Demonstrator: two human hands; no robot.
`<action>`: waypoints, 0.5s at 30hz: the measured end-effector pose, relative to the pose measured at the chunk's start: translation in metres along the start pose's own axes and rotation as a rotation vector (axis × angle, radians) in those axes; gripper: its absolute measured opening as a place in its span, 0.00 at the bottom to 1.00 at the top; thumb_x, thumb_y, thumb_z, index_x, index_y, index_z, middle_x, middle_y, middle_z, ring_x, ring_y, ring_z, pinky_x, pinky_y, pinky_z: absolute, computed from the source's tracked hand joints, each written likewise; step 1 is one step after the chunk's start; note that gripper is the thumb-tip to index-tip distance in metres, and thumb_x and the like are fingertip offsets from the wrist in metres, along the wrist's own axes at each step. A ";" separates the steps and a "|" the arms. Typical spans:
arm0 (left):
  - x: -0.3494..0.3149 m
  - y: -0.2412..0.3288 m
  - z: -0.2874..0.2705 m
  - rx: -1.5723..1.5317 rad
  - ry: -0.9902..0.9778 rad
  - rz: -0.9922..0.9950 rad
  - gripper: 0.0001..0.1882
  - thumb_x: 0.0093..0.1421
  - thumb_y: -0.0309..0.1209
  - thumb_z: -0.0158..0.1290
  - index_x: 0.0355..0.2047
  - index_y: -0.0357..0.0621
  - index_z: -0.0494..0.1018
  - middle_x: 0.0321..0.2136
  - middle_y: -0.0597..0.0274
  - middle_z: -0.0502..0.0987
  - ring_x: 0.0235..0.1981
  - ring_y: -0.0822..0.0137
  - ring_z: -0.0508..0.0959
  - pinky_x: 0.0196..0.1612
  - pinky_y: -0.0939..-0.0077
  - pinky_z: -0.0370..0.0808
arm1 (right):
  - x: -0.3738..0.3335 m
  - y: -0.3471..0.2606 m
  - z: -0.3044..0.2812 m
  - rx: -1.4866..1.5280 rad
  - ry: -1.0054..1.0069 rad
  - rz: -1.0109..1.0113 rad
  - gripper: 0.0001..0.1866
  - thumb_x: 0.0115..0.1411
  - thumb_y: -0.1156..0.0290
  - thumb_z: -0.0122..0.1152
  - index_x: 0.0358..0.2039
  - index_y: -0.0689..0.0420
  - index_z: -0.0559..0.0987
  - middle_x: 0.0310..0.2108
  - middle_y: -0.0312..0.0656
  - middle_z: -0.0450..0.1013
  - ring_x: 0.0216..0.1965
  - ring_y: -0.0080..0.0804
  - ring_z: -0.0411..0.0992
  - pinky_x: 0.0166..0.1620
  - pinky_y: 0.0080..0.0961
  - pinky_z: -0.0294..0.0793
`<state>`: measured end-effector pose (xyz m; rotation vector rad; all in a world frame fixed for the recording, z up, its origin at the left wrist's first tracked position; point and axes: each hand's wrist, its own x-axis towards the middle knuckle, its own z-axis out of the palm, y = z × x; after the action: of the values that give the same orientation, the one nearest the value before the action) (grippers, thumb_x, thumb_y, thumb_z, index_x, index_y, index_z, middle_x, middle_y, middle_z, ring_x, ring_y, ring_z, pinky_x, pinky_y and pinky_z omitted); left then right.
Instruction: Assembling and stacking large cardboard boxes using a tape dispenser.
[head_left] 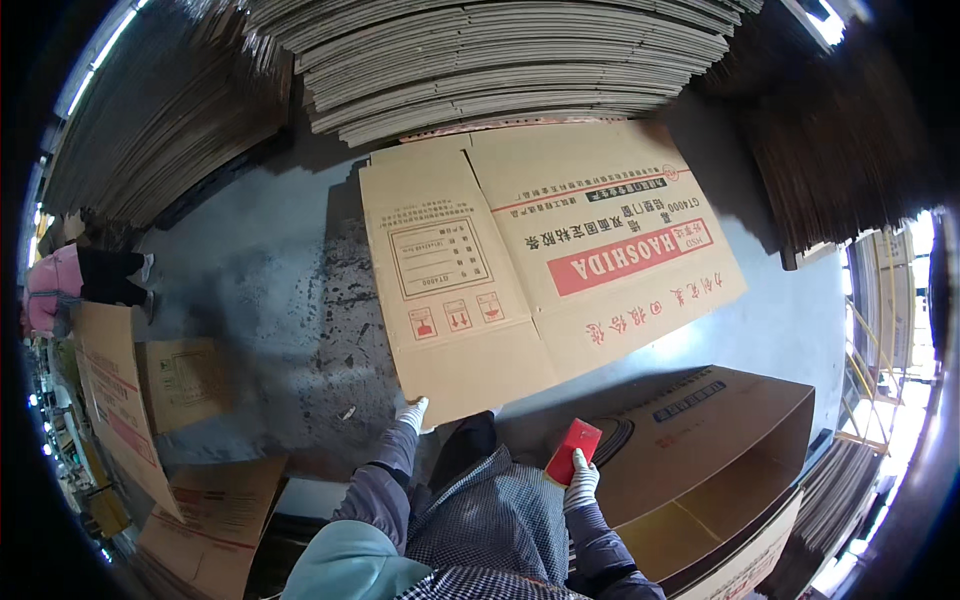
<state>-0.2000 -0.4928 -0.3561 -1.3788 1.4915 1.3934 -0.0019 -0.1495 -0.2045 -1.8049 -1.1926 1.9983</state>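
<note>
Ahead of me is a large flattened cardboard carton (520, 340), tan with red and dark print. My left hand (413, 413), in a pale glove, is closed on its near left corner. The carton is tilted, with its far edge close to a tall stack of cardboard. In my gloved right hand (582, 486) is a flat, red rectangular object (574, 448); its exact kind cannot be made out. That hand is apart from the flattened carton and beside an opened-up carton (700, 450) lying on its side at my right.
Tall stacks of flat cardboard (510, 65) stand ahead, at the far left and at the far right (840, 150). More printed cartons (120, 395) are at my left. A person in pink (55, 285) is farther left. A yellow metal frame (868, 375) stands at the right.
</note>
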 end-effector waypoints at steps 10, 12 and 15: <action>0.055 -0.017 -0.080 0.745 -0.025 0.441 0.36 0.60 0.54 0.50 0.59 0.38 0.64 0.61 0.48 0.65 0.58 0.52 0.69 0.58 0.63 0.67 | -0.100 -0.096 -0.056 0.024 0.100 0.144 0.14 0.55 0.64 0.69 0.37 0.58 0.77 0.33 0.39 0.77 0.29 0.31 0.76 0.37 0.30 0.78; 0.049 -0.011 -0.034 0.348 0.140 0.517 0.31 0.56 0.45 0.59 0.53 0.38 0.68 0.51 0.50 0.74 0.52 0.54 0.73 0.53 0.66 0.70 | -0.118 -0.092 -0.054 0.011 0.109 0.134 0.15 0.55 0.64 0.69 0.39 0.58 0.77 0.34 0.38 0.77 0.31 0.29 0.76 0.39 0.29 0.77; 0.049 0.023 -0.034 0.590 -0.093 0.581 0.28 0.59 0.42 0.58 0.54 0.42 0.67 0.48 0.53 0.77 0.44 0.57 0.77 0.48 0.64 0.73 | -0.129 -0.075 -0.036 0.127 -0.003 0.226 0.19 0.55 0.62 0.70 0.41 0.59 0.77 0.35 0.38 0.77 0.34 0.28 0.76 0.42 0.29 0.76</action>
<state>-0.2262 -0.5402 -0.3893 -0.5285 2.1146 1.1550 0.0340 -0.1659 -0.0560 -1.9473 -0.8724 2.1414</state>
